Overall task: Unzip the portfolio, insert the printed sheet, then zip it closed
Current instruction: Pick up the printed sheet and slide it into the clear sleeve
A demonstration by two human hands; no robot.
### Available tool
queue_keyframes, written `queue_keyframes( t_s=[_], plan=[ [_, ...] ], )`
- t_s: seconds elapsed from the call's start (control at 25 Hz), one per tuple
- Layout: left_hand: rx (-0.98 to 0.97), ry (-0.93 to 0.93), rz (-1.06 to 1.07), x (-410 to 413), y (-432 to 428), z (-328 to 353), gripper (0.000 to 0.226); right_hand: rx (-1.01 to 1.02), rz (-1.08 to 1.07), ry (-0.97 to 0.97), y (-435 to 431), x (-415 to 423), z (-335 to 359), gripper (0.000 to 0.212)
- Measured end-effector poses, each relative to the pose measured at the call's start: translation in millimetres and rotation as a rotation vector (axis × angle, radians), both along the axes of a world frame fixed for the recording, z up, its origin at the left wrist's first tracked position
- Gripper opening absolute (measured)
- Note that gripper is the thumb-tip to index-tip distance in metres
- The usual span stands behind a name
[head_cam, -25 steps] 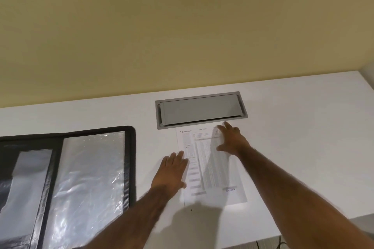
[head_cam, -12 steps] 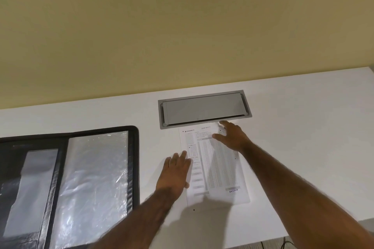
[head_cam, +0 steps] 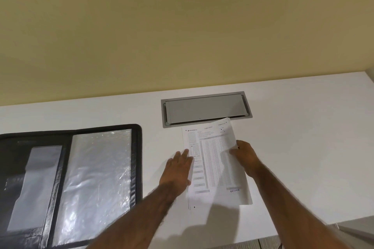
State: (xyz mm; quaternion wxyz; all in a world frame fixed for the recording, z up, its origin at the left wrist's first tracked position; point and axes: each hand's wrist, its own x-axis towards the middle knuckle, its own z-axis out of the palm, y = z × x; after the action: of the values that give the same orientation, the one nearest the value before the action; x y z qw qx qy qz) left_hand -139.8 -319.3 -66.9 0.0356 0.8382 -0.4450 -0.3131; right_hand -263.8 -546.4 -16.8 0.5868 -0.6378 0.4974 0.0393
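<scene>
Paperwork, center frame: your right hand (head_cam: 245, 157) pinches the raised right edge of the printed sheet (head_cam: 214, 168) while your left hand (head_cam: 178, 170), fingers (head_cam: 186, 155) straight, rests on its left side.

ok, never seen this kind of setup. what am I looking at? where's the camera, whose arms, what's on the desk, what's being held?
No machine here: these are a person's two bare hands. The only view comes from a wide-angle camera worn on the head, looking forward and down, so the arms enter from the bottom edge. On the white table lies a black portfolio, already unzipped and open with a clear sleeve showing. To its right is a printed sheet. Behind the sheet, a grey hatch is set into the tabletop. The left hand lies flat, fingers straight, on the sheet's left edge. The right hand pinches the sheet's right edge, which is raised off the table. The sheet is not yet in the portfolio.
</scene>
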Motion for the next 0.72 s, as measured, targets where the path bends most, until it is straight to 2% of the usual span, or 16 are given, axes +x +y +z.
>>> queue_keyframes(
  t_s=[0.08, 0.16, 0.24, 0.32, 0.4, 0.52, 0.6, 0.72],
  plan=[
    [-0.214, 0.178, 0.249, 8, 0, 8, 0.094, -0.008, 0.017, -0.062, 4, -2, 10, 0.019],
    [-0.413, 0.468, 0.692, 26, -1, 24, 0.102, 0.015, 0.016, -0.143, 6, 1, 20, 0.023],
    [-0.511, 0.787, 0.977, 50, 4, 37, 0.105, 0.043, 0.000, -0.239, 10, 9, 34, 0.028],
    [-0.571, 1.017, 0.980, 76, 10, 51, 0.072, 0.060, 0.000, -0.336, 17, 24, 49, 0.032],
    [-0.606, 1.073, 0.932, 95, 16, 68, 0.046, 0.045, 0.016, -0.422, 28, 45, 64, 0.034],
    [-0.753, 1.115, 0.970, 117, 28, 88, 0.050, 0.013, 0.013, -0.534, 47, 75, 80, 0.034],
    [-0.853, 1.118, 0.996, 127, 37, 101, 0.044, 0.012, 0.003, -0.581, 61, 89, 87, 0.032],
    [-0.891, 1.019, 0.972, 127, 45, 117, 0.037, -0.011, -0.008, -0.590, 78, 104, 89, 0.030]
  ],
)
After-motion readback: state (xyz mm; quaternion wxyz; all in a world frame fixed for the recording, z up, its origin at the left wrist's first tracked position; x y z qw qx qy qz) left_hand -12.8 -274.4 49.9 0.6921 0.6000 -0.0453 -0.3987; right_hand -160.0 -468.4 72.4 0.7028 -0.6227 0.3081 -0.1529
